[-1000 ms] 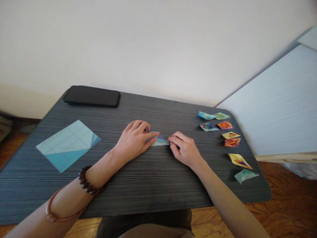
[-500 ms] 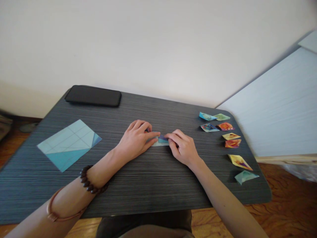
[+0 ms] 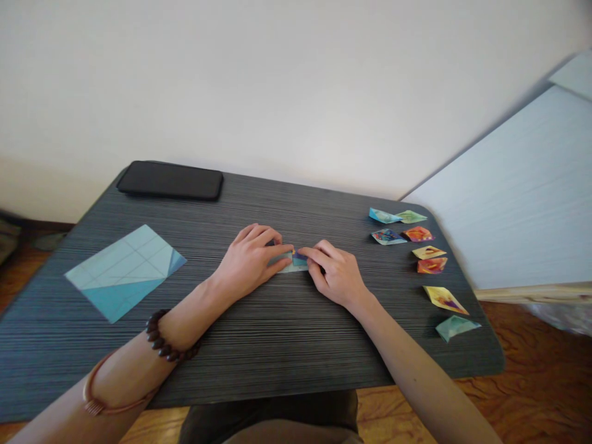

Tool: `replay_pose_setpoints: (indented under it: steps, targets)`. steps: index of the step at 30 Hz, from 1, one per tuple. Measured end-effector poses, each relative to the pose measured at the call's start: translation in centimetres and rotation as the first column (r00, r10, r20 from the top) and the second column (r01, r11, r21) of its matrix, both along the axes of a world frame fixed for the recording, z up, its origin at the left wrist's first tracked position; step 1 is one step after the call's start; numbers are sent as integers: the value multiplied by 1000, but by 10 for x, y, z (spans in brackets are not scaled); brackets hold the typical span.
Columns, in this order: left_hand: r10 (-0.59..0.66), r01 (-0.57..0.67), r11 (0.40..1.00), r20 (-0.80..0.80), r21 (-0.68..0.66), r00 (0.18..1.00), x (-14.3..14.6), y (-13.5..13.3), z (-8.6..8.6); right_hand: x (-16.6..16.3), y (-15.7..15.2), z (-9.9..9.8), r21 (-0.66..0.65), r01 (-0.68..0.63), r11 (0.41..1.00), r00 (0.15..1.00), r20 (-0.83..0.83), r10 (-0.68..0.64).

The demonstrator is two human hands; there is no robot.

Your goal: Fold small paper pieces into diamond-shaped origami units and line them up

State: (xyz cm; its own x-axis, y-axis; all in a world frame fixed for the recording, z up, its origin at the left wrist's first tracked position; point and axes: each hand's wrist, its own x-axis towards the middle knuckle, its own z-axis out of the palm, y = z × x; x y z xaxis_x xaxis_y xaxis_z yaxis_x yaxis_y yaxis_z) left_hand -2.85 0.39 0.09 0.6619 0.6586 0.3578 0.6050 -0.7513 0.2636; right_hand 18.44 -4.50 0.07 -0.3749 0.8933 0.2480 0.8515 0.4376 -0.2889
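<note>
A small folded paper piece (image 3: 296,263), pale blue with a purple and yellow patch, lies at the middle of the dark striped table (image 3: 259,345). My left hand (image 3: 247,259) rests on its left end, fingers pressed flat and close together. My right hand (image 3: 337,274) covers its right end, fingertips pinched down on the fold. Most of the paper is hidden under the two hands, which nearly touch.
A creased light-blue paper sheet (image 3: 124,271) lies at the left. A black phone (image 3: 170,180) sits at the far left edge. Several small folded coloured papers (image 3: 428,253) lie in a row along the right side. A pale board (image 3: 518,203) leans beside the table.
My right hand has slid left over the paper piece toward my left hand, covering more of it. The left hand has stayed in place.
</note>
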Motion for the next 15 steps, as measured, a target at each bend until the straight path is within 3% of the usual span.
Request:
replay_pose_setpoints:
  steps: [15]
  targets:
    - [16,-10,995,-69,97,998,4,-4,8,-5,5,1,17,12,1000,998,61,-13]
